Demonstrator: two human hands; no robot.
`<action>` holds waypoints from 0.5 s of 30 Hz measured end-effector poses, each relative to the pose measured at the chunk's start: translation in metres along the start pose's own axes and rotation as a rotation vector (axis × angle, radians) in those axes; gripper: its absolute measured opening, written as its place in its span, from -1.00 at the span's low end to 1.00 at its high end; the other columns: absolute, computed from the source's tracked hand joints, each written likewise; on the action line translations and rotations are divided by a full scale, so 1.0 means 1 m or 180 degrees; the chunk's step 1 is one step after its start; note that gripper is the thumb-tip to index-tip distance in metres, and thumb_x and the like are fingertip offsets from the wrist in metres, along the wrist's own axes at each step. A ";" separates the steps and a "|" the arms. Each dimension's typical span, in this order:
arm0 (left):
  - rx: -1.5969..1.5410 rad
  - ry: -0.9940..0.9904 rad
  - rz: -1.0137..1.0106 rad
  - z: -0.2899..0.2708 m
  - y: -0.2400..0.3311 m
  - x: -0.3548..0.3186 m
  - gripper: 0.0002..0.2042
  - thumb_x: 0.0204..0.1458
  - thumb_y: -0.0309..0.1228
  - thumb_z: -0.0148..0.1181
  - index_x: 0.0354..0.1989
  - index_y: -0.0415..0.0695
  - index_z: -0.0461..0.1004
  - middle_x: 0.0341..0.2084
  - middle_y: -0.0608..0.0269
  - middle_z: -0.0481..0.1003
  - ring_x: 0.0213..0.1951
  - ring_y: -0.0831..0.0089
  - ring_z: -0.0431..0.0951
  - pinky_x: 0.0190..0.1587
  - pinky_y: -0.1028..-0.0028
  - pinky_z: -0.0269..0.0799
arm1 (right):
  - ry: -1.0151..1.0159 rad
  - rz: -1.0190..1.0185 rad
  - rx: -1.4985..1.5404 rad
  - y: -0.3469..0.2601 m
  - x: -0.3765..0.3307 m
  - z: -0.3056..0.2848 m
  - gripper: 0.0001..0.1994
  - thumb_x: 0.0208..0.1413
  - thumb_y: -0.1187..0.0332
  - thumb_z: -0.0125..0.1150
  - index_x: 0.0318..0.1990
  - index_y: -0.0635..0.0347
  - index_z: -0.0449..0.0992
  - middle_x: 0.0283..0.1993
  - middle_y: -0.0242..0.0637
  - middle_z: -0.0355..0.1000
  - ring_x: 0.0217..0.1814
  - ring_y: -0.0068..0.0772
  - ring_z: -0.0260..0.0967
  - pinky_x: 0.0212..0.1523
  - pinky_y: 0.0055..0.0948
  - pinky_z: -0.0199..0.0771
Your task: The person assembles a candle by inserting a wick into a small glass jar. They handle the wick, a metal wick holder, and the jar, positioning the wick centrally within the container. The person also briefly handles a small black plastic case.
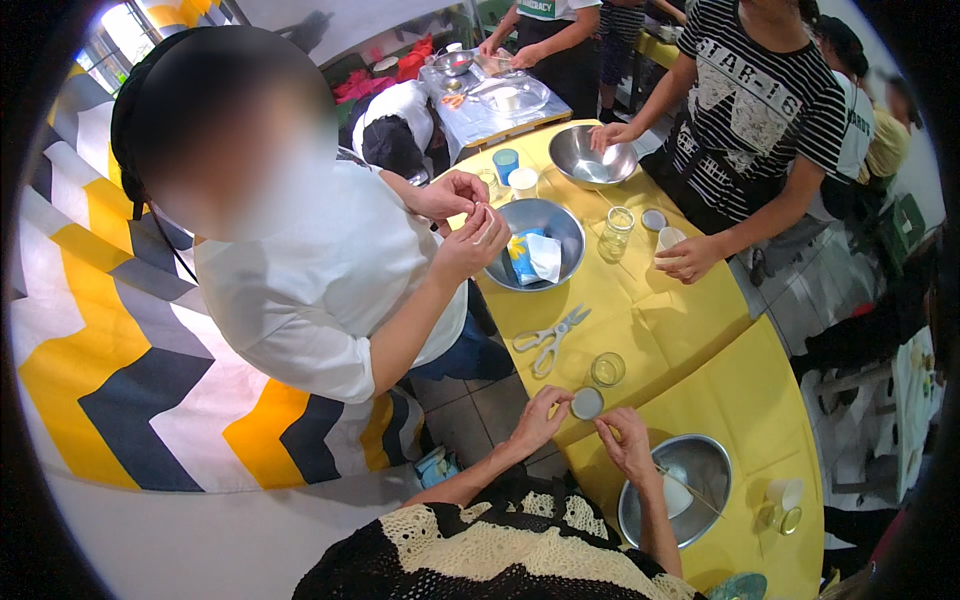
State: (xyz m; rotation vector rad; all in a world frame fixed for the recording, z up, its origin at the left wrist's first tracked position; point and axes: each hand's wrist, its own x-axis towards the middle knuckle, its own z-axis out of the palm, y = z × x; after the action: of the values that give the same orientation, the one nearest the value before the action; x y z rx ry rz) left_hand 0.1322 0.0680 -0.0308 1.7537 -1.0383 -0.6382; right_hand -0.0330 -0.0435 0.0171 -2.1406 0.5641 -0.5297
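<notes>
My left hand [540, 418] hangs over the table's near edge, beside a round grey jar lid [587, 403]. Thumb and fingertips are drawn together; anything between them is too small to make out. On the lid's other side my right hand [627, 444] has its fingertips pinched together in the same way, its forearm passing over a steel bowl [722, 470]. Just beyond the lid stands an open glass jar [607, 370]. White-handled scissors [546, 343] lie farther up the yellow cloth. In the steel bowl are a white cup [676, 494] and a thin wooden stick.
At left a person in white [290, 270] pinches something small over a second steel bowl [570, 222] holding a blue-and-white packet. Across the table, a person in a striped shirt [745, 110] holds a white cup [670, 238]. A cup and small jar [790, 521] stand at right.
</notes>
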 end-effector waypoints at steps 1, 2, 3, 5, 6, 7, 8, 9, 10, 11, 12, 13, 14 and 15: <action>0.0025 0.0001 0.0012 0.000 -0.002 0.000 -0.84 0.06 -0.52 0.07 -0.19 -0.25 0.46 -0.30 0.06 0.45 -0.19 0.20 0.50 -0.12 0.34 0.39 | -0.0021 -0.0009 0.0015 0.000 0.000 0.002 -0.92 0.04 0.46 0.20 -0.36 0.29 0.49 -0.40 -0.13 0.41 -0.31 -0.10 0.32 -0.27 -0.25 0.29; 0.0056 0.0016 0.0021 0.000 -0.004 -0.001 -0.84 0.06 -0.52 0.07 -0.19 -0.25 0.46 -0.30 0.07 0.45 -0.19 0.21 0.50 -0.13 0.35 0.39 | -0.0022 -0.0010 0.0066 -0.001 -0.001 0.005 -0.92 0.04 0.46 0.20 -0.36 0.29 0.49 -0.40 -0.13 0.41 -0.31 -0.09 0.32 -0.26 -0.25 0.28; 0.0080 0.0027 0.0033 -0.001 -0.005 -0.002 -0.84 0.06 -0.52 0.07 -0.19 -0.26 0.46 -0.31 0.08 0.45 -0.20 0.23 0.50 -0.13 0.36 0.40 | -0.0022 -0.0010 0.0118 -0.002 -0.002 0.008 -0.92 0.04 0.46 0.20 -0.36 0.30 0.49 -0.40 -0.13 0.42 -0.31 -0.09 0.31 -0.26 -0.25 0.28; 0.0101 0.0028 0.0046 -0.001 -0.006 -0.003 -0.84 0.06 -0.52 0.07 -0.19 -0.26 0.46 -0.32 0.09 0.46 -0.21 0.24 0.50 -0.14 0.38 0.40 | -0.0035 0.0005 0.0169 -0.003 -0.004 0.012 -0.92 0.04 0.46 0.20 -0.36 0.30 0.50 -0.40 -0.13 0.42 -0.31 -0.08 0.31 -0.26 -0.25 0.28; 0.0098 0.0018 0.0048 -0.002 -0.007 -0.004 -0.85 0.06 -0.52 0.07 -0.20 -0.25 0.46 -0.32 0.09 0.45 -0.21 0.24 0.50 -0.14 0.37 0.40 | -0.0047 0.0019 0.0170 -0.004 -0.005 0.013 -0.92 0.04 0.46 0.20 -0.35 0.30 0.50 -0.39 -0.13 0.42 -0.31 -0.08 0.31 -0.26 -0.25 0.28; 0.0106 0.0016 0.0055 -0.002 -0.007 -0.004 -0.85 0.06 -0.52 0.07 -0.20 -0.25 0.46 -0.32 0.09 0.45 -0.21 0.23 0.50 -0.15 0.37 0.40 | -0.0060 0.0033 0.0171 -0.004 -0.006 0.014 -0.91 0.04 0.46 0.20 -0.35 0.29 0.50 -0.39 -0.13 0.42 -0.31 -0.08 0.31 -0.26 -0.25 0.28; 0.0114 0.0014 0.0063 -0.002 -0.007 -0.004 -0.85 0.06 -0.53 0.07 -0.20 -0.25 0.46 -0.33 0.09 0.45 -0.21 0.23 0.50 -0.15 0.37 0.40 | -0.0056 0.0065 0.0160 -0.005 -0.007 0.015 -0.91 0.04 0.45 0.19 -0.34 0.29 0.50 -0.39 -0.12 0.42 -0.31 -0.07 0.31 -0.25 -0.24 0.28; 0.0132 0.0021 0.0077 -0.001 -0.006 -0.005 -0.85 0.06 -0.53 0.07 -0.20 -0.25 0.46 -0.33 0.08 0.45 -0.22 0.23 0.50 -0.16 0.37 0.40 | -0.0053 0.0096 0.0149 -0.006 -0.008 0.015 -0.91 0.05 0.45 0.19 -0.33 0.29 0.51 -0.39 -0.12 0.42 -0.31 -0.07 0.31 -0.25 -0.24 0.28; 0.0150 0.0028 0.0090 -0.001 -0.006 -0.005 -0.85 0.06 -0.53 0.08 -0.20 -0.25 0.46 -0.33 0.08 0.45 -0.22 0.22 0.50 -0.17 0.36 0.40 | -0.0050 0.0126 0.0140 -0.008 -0.008 0.016 -0.91 0.05 0.45 0.19 -0.32 0.29 0.51 -0.38 -0.11 0.43 -0.31 -0.07 0.31 -0.25 -0.24 0.28; 0.0141 0.0026 0.0108 -0.001 -0.007 -0.006 -0.85 0.06 -0.54 0.08 -0.20 -0.25 0.46 -0.33 0.08 0.45 -0.22 0.22 0.50 -0.18 0.36 0.40 | -0.0060 0.0163 0.0138 -0.009 -0.009 0.015 -0.90 0.05 0.45 0.19 -0.32 0.29 0.51 -0.38 -0.11 0.43 -0.30 -0.06 0.31 -0.24 -0.24 0.28; 0.0131 0.0025 0.0126 -0.001 -0.008 -0.006 -0.86 0.06 -0.54 0.08 -0.21 -0.25 0.46 -0.33 0.08 0.45 -0.22 0.22 0.50 -0.19 0.36 0.40 | -0.0071 0.0199 0.0138 -0.011 -0.009 0.015 -0.90 0.05 0.45 0.19 -0.32 0.30 0.51 -0.38 -0.10 0.43 -0.29 -0.06 0.32 -0.24 -0.23 0.29; 0.0123 0.0024 0.0143 -0.001 -0.009 -0.006 -0.86 0.05 -0.55 0.08 -0.21 -0.25 0.46 -0.33 0.08 0.45 -0.23 0.22 0.50 -0.20 0.36 0.40 | -0.0082 0.0234 0.0138 -0.012 -0.009 0.014 -0.90 0.04 0.45 0.19 -0.32 0.30 0.52 -0.37 -0.10 0.43 -0.29 -0.05 0.32 -0.23 -0.23 0.29; 0.0105 0.0013 0.0148 -0.001 -0.008 -0.006 -0.86 0.05 -0.55 0.08 -0.21 -0.25 0.45 -0.33 0.09 0.45 -0.23 0.23 0.50 -0.21 0.36 0.40 | -0.0078 0.0254 0.0130 -0.012 -0.009 0.014 -0.90 0.04 0.45 0.19 -0.33 0.30 0.52 -0.37 -0.09 0.43 -0.28 -0.05 0.32 -0.22 -0.23 0.29; 0.0086 0.0002 0.0153 -0.001 -0.007 -0.006 -0.86 0.05 -0.56 0.09 -0.21 -0.25 0.45 -0.33 0.09 0.46 -0.23 0.23 0.50 -0.22 0.36 0.41 | -0.0074 0.0274 0.0123 -0.012 -0.010 0.014 -0.90 0.04 0.45 0.19 -0.33 0.30 0.52 -0.37 -0.09 0.43 -0.27 -0.04 0.33 -0.22 -0.23 0.30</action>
State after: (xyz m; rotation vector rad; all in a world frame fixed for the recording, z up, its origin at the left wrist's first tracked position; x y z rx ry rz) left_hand 0.1325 0.0751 -0.0372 1.7469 -1.0902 -0.5960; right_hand -0.0312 -0.0223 0.0173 -2.0733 0.6252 -0.4640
